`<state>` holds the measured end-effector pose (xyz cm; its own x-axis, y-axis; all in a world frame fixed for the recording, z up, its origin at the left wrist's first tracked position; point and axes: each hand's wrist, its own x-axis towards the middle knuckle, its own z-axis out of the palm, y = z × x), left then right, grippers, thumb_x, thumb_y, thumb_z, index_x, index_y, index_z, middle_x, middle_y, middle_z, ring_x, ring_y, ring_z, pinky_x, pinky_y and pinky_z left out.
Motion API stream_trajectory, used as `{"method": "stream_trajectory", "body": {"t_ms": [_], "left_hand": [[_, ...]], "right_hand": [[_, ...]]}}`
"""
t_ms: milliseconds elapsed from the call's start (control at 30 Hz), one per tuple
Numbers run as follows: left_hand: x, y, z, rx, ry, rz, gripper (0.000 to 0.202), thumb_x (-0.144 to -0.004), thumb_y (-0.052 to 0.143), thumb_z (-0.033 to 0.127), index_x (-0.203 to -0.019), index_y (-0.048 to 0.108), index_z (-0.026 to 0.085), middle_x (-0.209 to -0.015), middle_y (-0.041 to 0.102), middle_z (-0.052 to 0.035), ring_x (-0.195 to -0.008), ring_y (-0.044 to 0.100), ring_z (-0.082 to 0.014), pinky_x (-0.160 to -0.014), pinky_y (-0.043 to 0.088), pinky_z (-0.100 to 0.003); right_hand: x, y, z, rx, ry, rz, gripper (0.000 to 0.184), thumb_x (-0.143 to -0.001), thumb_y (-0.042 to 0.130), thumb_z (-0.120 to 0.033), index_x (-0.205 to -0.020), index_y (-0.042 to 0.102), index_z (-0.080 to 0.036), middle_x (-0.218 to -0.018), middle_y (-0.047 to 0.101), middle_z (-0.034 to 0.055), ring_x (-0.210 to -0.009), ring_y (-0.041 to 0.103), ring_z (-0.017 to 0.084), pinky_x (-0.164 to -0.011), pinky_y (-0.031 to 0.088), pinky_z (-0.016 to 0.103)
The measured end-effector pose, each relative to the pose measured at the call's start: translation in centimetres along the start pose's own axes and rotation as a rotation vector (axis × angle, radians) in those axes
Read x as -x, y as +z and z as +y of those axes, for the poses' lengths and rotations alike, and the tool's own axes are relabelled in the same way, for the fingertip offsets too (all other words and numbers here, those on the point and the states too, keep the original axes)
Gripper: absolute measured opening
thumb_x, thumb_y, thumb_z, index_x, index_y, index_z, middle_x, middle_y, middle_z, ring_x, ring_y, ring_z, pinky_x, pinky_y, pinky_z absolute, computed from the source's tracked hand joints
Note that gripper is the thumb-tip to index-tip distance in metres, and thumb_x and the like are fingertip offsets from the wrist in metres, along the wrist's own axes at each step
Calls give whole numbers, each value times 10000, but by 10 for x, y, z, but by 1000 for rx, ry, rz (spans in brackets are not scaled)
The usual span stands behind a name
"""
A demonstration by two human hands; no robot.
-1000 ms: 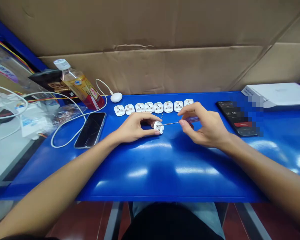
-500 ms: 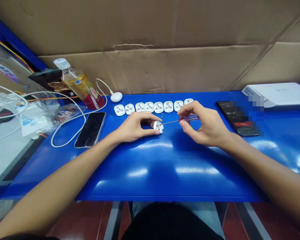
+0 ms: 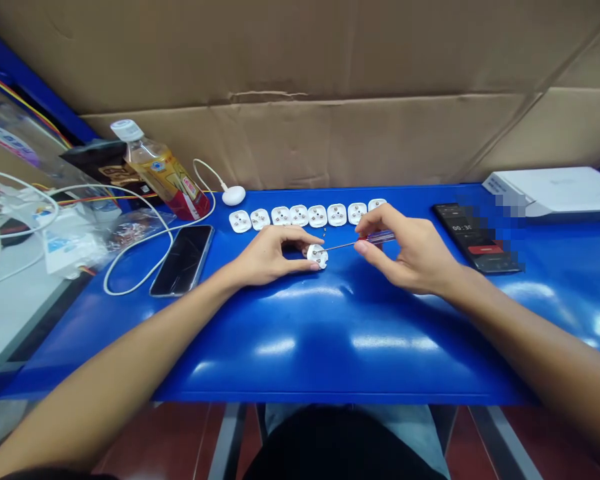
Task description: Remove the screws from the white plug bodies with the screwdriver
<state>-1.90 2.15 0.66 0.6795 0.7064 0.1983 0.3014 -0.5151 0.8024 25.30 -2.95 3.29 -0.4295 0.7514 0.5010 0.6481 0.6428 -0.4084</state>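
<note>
My left hand (image 3: 270, 259) grips a round white plug body (image 3: 317, 256) between thumb and fingertips, its face tilted up. My right hand (image 3: 410, 248) pinches a small screwdriver (image 3: 377, 238) with a clear red and blue handle. Its thin metal shaft runs left, and the tip rests on the plug face near a small metal contact. Behind my hands stands a row of several white plug bodies (image 3: 300, 215) with metal contacts, partly hidden by my right fingers at its right end. Several tiny screws (image 3: 324, 233) lie just above the held plug.
All this lies on a glossy blue table (image 3: 330, 347). A black phone (image 3: 181, 260) and white cable (image 3: 135, 260) lie left; a bottle (image 3: 157, 170) stands behind them. A phone showing a timer (image 3: 473, 239) lies right. Cardboard (image 3: 300, 133) forms the back wall.
My right fingers have shifted on the screwdriver handle, covering more of it. The left hand and plug stay in place, and the view has moved only slightly.
</note>
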Motion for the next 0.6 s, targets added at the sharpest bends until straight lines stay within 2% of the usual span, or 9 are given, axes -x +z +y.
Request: {"method": "stream_trajectory", "body": {"t_ms": [67, 167, 267, 400, 467, 600], "left_hand": [[0, 1, -1, 12, 2, 9, 448, -820, 864, 395, -1200, 777, 173, -1019, 787, -76, -895, 701, -195, -822, 543, -304], [1, 4, -2, 25, 11, 28, 435, -821, 863, 393, -1190, 782, 177, -1009, 784, -77, -890, 697, -197, -817, 539, -318], [1, 8, -4, 31, 11, 56, 424, -823, 860, 392, -1182, 788, 179, -1025, 784, -84, -902, 695, -207, -815, 529, -333], [0, 8, -3, 27, 9, 54, 421, -828, 855, 379, -1186, 785, 169, -1039, 789, -90, -915, 703, -214, -820, 523, -332], [-1, 5, -2, -11, 21, 20, 414, -843, 844, 370, -1199, 777, 171, -1049, 791, -83, -920, 708, -210, -825, 522, -323], [-1, -1, 1, -120, 62, -30, 415, -885, 800, 391, -1245, 751, 192, -1132, 784, -84, -988, 718, -222, -871, 534, -324]], "right_hand": [[-2, -3, -1, -13, -38, -52, 71, -941, 640, -262, -997, 597, -248, -937, 762, 38, -773, 734, 212, -679, 564, 322], [-3, -4, -5, -24, -14, -103, 21, -948, 641, -262, -939, 635, -245, -852, 770, 22, -702, 724, 201, -601, 526, 293], [-4, -2, -11, -63, 121, -59, 122, -967, 648, -323, -876, 650, -241, -732, 743, 2, -584, 674, 183, -518, 472, 281], [-6, 3, -18, -87, 274, -7, 292, -994, 628, -404, -754, 598, -240, -499, 561, -60, -391, 473, 127, -423, 346, 280], [-6, 5, -16, -70, 260, 25, 306, -997, 621, -406, -743, 589, -237, -516, 561, -58, -412, 474, 122, -447, 359, 279], [-5, 6, 1, -10, 174, 148, 230, -980, 631, -375, -804, 630, -226, -698, 690, -4, -549, 618, 158, -555, 457, 290]]}}
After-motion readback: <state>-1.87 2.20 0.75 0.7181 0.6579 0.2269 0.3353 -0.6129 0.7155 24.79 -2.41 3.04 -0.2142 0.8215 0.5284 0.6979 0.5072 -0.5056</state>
